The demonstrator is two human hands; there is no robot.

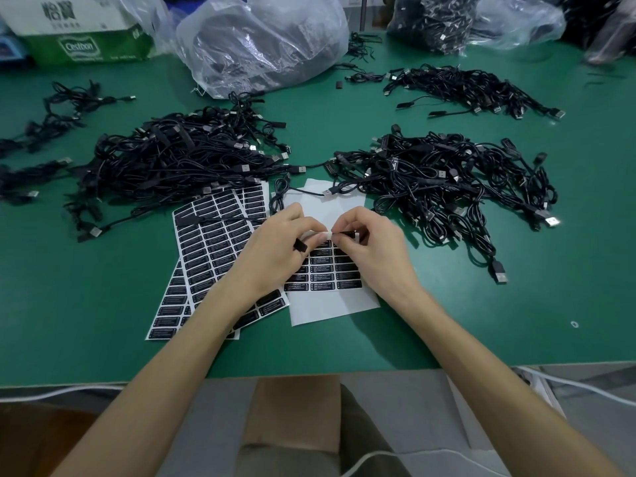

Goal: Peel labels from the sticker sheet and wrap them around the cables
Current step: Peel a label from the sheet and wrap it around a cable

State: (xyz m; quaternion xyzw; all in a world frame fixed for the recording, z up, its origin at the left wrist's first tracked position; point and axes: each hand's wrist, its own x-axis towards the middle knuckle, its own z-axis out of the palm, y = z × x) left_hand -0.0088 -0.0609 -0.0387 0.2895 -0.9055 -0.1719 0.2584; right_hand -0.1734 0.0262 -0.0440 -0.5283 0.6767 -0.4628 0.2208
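In the centre of the frame a label (339,233) is pinched between both hands, just above the sticker sheet (330,306). The left hand (275,247) is curled narrow on its white end, and the right hand (373,251) is closed on its black end with thumb and fingertips; most of the label is hidden by the fingers, so its print cannot be read. A small black piece (301,247) is seen under the left fingers; whether it belongs to a cable cannot be told.

The sticker sheet is laid flat on the green table (103,304); its upper part is bare white, its middle is covered by the hands, and a few rows of black labels are seen below them. The full sheets (213,235) are overlapped at centre left, partly hidden by the left forearm. One cable (309,191) is laid across the top of the sticker sheet.

The left cable pile (179,160) and the right cable pile (447,180) are spread above the sheets; single cables inside them cannot be separated. At the top a plastic bag (261,43) and a carton (79,29) are cut off by the frame edge; the content of the bag is blurred.
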